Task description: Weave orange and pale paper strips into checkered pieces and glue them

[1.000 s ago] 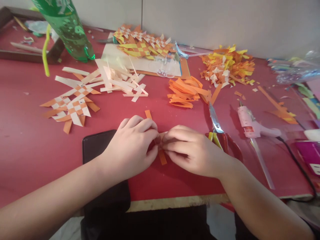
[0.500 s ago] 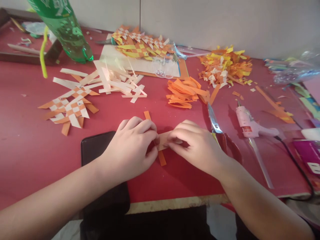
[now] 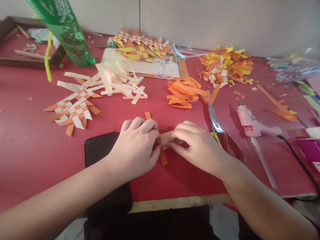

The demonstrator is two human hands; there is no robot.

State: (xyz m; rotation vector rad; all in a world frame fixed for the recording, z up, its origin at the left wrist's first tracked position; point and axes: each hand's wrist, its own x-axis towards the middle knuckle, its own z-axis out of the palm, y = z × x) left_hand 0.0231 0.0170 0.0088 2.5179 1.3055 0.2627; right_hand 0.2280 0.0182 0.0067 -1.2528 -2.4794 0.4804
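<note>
Between my hands is a cream paper strip (image 3: 165,139), crossed by an orange paper strip (image 3: 163,158) whose two ends stick out above and below my left fingers. My left hand (image 3: 140,143) is closed, its thumb and fingertips pinching the strips where they cross. With thumb and index finger together, my right hand (image 3: 193,141) grips the right part of the cream strip. The fingers cover much of both strips. Scissors (image 3: 215,120) with red handles lie just beyond my right hand, and a black phone-like slab (image 3: 100,148) lies partly under my left forearm.
Woven paper pieces (image 3: 77,108), cream strips (image 3: 117,83) and orange strips (image 3: 183,93) lie beyond my hands. A pink glue gun (image 3: 247,120) with its cord rests at right. A green bottle (image 3: 67,33) stands back left near a dark frame (image 3: 60,56). Paper scraps (image 3: 227,65) are heaped behind.
The view has shifted slightly, so most things sit a little differently in the picture. Both hands keep their pinch on the paper strips, with hardly any other movement.
</note>
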